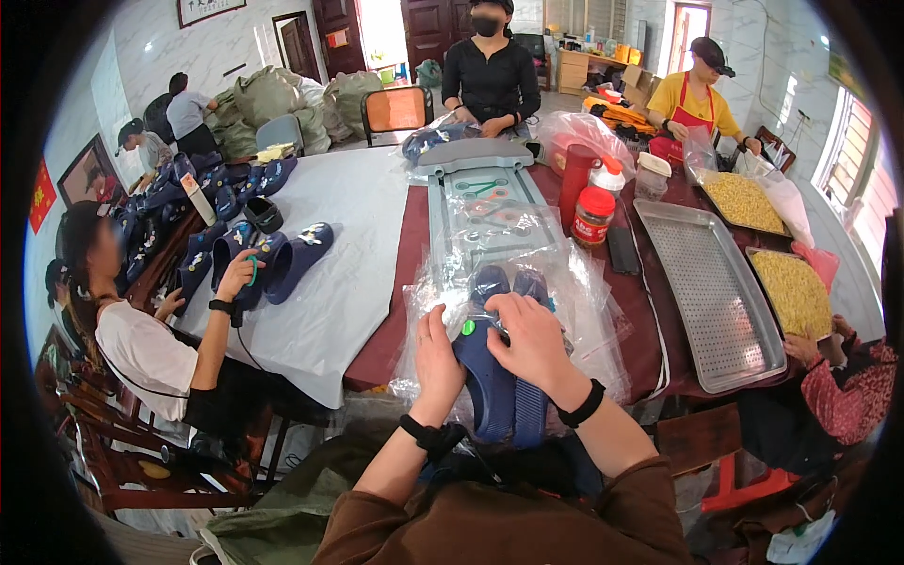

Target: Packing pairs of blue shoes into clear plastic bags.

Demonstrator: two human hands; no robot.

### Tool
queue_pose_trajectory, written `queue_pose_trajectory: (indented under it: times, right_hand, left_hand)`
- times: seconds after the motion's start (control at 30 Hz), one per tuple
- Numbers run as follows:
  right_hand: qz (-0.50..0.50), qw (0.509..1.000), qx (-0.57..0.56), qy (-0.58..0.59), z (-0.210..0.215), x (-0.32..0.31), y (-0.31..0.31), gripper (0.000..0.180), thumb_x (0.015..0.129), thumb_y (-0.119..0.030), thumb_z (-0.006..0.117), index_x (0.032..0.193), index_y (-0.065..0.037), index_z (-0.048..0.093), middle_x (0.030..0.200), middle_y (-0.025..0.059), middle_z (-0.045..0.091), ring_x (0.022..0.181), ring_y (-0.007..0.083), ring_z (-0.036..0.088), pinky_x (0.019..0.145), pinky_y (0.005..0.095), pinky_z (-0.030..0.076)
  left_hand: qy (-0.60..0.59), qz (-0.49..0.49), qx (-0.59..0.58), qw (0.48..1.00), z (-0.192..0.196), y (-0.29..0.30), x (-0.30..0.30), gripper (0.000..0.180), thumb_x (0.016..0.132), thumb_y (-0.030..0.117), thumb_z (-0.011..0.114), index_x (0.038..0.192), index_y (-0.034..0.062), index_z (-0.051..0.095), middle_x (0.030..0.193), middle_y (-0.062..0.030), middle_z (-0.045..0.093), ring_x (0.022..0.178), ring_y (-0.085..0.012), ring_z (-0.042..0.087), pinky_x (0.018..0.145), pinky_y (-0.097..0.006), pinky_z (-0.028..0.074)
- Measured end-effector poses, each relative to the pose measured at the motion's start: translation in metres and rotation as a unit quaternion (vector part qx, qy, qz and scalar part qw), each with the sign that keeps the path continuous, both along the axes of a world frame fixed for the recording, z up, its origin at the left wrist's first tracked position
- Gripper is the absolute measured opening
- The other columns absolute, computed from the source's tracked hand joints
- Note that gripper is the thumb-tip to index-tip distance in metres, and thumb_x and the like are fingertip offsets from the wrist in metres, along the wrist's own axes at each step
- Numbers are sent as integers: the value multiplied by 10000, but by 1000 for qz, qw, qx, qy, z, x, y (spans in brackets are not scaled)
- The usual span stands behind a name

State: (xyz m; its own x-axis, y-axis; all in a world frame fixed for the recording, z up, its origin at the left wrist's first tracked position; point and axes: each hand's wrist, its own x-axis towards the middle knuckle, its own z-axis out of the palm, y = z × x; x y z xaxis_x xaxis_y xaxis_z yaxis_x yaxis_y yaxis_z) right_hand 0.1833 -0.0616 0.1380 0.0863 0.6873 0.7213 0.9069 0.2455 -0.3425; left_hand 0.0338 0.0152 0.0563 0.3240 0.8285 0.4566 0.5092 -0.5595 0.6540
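Observation:
A pair of navy clogs (pixel 487 381) lies in front of me, heels toward my body, with a ribbed sole showing on the right one. A round green piece (pixel 468 328) sits on the left clog. My right hand (pixel 527 341) is closed over the clogs' upper part, its fingertips bent down onto them. Beside the left clog, my left hand (pixel 440 363) has its fingers bent at the clear plastic bag (pixel 414 330); its thumb is mostly hidden. Dark blue rounded shapes show through clear plastic just past my hands. More flat clear bags (pixel 593 325) lie underneath.
Beyond the bags stands a grey board-like device (pixel 480 184). Red jars (pixel 593 215), a phone (pixel 621 247) and a perforated metal tray (pixel 711 292) are right. On the left, a seated person (pixel 151 339) handles more navy clogs (pixel 301 262). Another person (pixel 490 80) stands opposite.

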Motion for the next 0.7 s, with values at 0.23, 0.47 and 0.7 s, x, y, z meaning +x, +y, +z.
queue_pose_trajectory:
  times: [0.23, 0.47, 0.7]
  right_hand:
    - [-11, 994, 11, -106, -4, 1, 13, 148, 840, -212, 764, 891, -104, 677, 889, 32, 627, 834, 247, 617, 706, 373, 501]
    - [70, 995, 20, -70, -18, 1, 17, 116, 867, -181, 723, 947, -98, 710, 925, 26, 614, 875, 243, 601, 755, 362, 510]
    - [55, 998, -21, -34, -22, 3, 21, 117, 875, -159, 707, 974, -107, 738, 915, 22, 641, 875, 240, 602, 782, 364, 505]
  left_hand:
    - [-18, -12, 34, 999, -5, -1, 2, 770, 759, -154, 635, 1471, -6, 381, 1370, -278, 490, 1196, -467, 542, 963, -477, 488]
    - [-16, -27, -24, 999, -6, -2, 2, 898, 732, -140, 678, 1537, -12, 301, 1435, -320, 447, 1308, -505, 469, 1069, -491, 440]
    - [16, -43, 47, 998, -4, -6, 12, 930, 750, -123, 666, 1568, -35, 232, 1449, -341, 430, 1337, -518, 439, 1091, -511, 421]
